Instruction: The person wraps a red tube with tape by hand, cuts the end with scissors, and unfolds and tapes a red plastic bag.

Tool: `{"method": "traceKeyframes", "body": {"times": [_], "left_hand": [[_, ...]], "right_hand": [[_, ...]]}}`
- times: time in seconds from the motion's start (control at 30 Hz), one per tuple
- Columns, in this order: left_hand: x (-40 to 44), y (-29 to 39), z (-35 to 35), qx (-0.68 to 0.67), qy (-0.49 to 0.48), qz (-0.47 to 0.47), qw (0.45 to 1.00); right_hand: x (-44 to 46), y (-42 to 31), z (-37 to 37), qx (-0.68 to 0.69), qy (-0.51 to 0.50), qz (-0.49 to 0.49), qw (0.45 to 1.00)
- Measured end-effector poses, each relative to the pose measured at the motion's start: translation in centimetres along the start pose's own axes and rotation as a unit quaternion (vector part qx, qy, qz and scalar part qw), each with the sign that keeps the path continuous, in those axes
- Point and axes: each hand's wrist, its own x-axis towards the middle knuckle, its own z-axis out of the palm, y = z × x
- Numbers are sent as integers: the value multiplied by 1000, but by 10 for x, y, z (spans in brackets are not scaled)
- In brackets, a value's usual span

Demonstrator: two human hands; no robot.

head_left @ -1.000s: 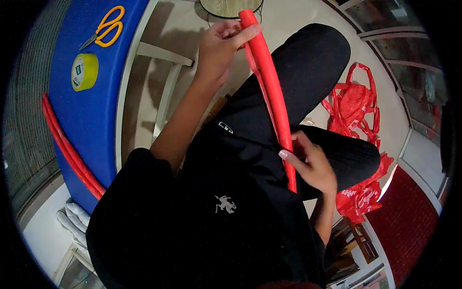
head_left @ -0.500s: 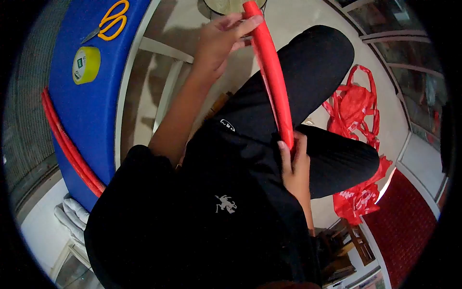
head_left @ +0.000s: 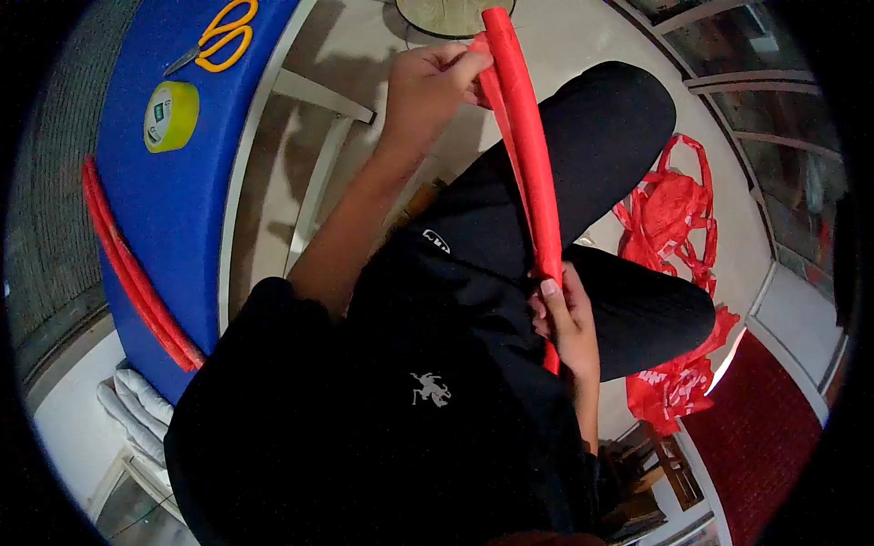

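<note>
A long red roll (head_left: 525,127), with a loose strip of thin red sheet along its left side, slants across my lap over the black trousers. My left hand (head_left: 439,84) pinches the edge of that red sheet near the roll's upper end, thumb against fingers. Lower down, my right hand (head_left: 566,314) is closed around the roll, and a short length of red shows below its fingers. What lies inside the roll is hidden.
On the blue tabletop (head_left: 196,227) at left lie orange-handled scissors (head_left: 225,41), a yellow tape roll (head_left: 173,116) and slim red rolls (head_left: 137,273). Crumpled red plastic bags (head_left: 669,214) lie on the floor at right. A white table leg (head_left: 314,182) stands beside my left arm.
My left hand has shifted from the roll's top end to the loose sheet edge, drawing it out leftward. My right hand has slid slightly down, with red now showing below it.
</note>
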Motion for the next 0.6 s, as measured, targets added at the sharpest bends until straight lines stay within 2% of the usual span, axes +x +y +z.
{"method": "traceKeyframes", "body": {"times": [0.07, 0.1, 0.17, 0.2, 0.27, 0.4, 0.5, 0.6], "left_hand": [[-3, 6, 7, 39, 31, 10, 999], [0, -1, 6, 38, 31, 11, 999], [9, -19, 5, 3, -20, 81, 996], [7, -16, 5, 1, -21, 82, 996], [7, -8, 7, -57, -19, 79, 995], [7, -2, 6, -72, -59, 86, 992], [11, -5, -1, -23, -15, 112, 993], [34, -6, -32, -56, -56, 109, 991]], "right_hand": [[0, 10, 2, -107, 46, -66, 991], [1, 12, 2, -108, 47, -67, 991], [3, 14, 1, -144, 75, -93, 982], [1, 12, 2, -145, 76, -94, 982], [-1, 2, 3, -76, 49, -21, 996], [0, 0, 2, -65, 37, -10, 997], [1, 6, 0, -51, 7, -27, 998], [0, 8, 0, -82, -17, -41, 996]]}}
